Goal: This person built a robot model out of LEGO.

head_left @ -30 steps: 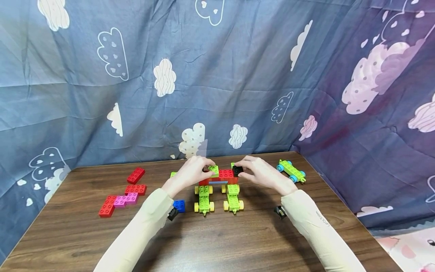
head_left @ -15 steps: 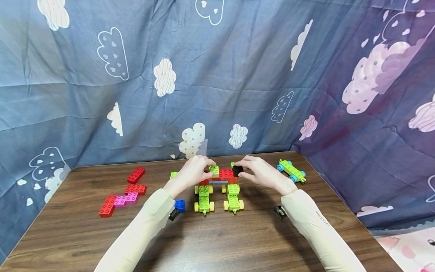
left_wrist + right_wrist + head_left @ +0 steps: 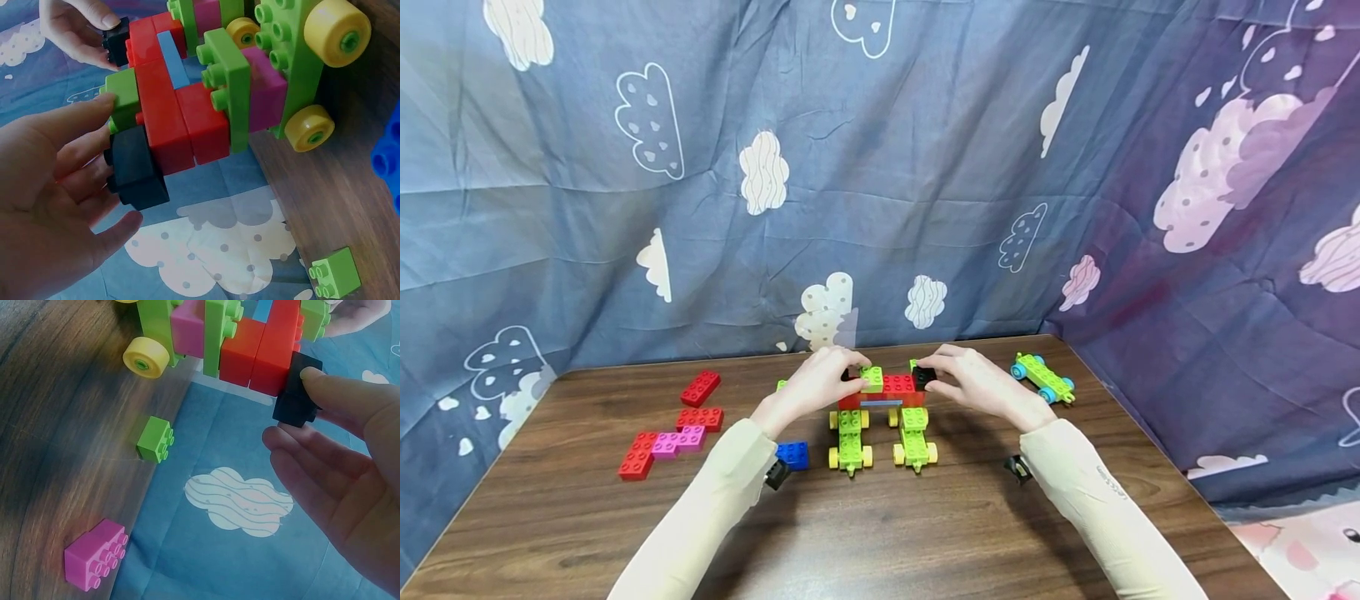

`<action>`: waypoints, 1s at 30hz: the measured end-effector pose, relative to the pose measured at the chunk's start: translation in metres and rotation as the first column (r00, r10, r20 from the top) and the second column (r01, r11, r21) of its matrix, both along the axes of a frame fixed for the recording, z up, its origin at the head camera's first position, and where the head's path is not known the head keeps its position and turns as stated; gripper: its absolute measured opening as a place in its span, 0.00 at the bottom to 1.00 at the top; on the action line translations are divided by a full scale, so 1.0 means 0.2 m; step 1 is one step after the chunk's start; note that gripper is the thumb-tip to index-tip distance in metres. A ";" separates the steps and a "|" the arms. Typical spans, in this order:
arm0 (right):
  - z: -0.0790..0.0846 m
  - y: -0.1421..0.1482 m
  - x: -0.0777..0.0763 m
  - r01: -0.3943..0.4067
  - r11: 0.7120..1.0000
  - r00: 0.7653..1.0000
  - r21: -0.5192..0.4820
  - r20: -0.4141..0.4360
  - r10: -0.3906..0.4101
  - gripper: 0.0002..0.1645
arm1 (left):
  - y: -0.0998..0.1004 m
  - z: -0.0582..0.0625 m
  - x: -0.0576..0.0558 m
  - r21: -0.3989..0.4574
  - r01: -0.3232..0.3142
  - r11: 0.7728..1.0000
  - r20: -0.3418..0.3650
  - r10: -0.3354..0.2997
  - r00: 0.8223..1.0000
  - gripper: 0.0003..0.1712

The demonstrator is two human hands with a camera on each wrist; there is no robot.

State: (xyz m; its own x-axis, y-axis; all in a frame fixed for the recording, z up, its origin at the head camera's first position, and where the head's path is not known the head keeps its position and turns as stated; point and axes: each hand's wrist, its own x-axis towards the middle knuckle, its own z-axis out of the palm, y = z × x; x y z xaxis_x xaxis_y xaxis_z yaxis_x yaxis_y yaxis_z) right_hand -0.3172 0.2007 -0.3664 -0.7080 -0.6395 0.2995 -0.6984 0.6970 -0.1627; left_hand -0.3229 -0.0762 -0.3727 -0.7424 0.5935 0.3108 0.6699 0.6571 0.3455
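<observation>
A toy brick structure stands near the table's far edge: a red brick beam [image 3: 898, 383] on two lime wheeled bases, one at the left [image 3: 850, 442] and one at the right [image 3: 915, 442]. My left hand [image 3: 816, 379] pinches a green brick [image 3: 122, 90] on the beam's left part. Beside it, a black brick [image 3: 139, 169] sits at the beam's left end, with several left fingers behind it. At the other end my right hand [image 3: 973, 379] holds a second black brick [image 3: 297, 390] between thumb and fingers. A blue strip [image 3: 882, 402] runs along the beam's near side.
Loose red bricks [image 3: 700, 387] and joined pink bricks [image 3: 679, 440] lie at the left. A blue brick [image 3: 793, 455] is near my left forearm. A lime car base with blue wheels [image 3: 1043, 379] stands back right. Behind the table hangs a cloud-patterned cloth [image 3: 880, 183].
My left hand has shifted slightly left, baring more of the green brick and the blue brick. My right hand and the structure look unmoved.
</observation>
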 end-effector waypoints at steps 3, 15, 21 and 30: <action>0.00 0.00 0.00 -0.004 1.000 1.000 -0.005 0.004 0.004 0.21 | 0.00 0.00 0.00 0.011 -0.004 1.000 -0.008 0.004 1.000 0.16; 0.00 0.00 0.01 -0.007 1.000 1.000 -0.004 -0.001 0.007 0.20 | 0.01 -0.01 0.01 -0.023 -0.034 0.999 -0.060 0.032 0.998 0.16; 0.00 -0.01 0.01 0.004 1.000 1.000 0.006 -0.004 -0.004 0.20 | 0.00 -0.02 0.02 -0.015 -0.051 0.999 -0.040 0.050 0.998 0.16; 0.01 -0.02 0.00 0.022 0.999 1.000 0.027 0.016 -0.022 0.21 | -0.02 -0.02 0.02 -0.016 -0.063 0.998 -0.050 0.062 0.997 0.16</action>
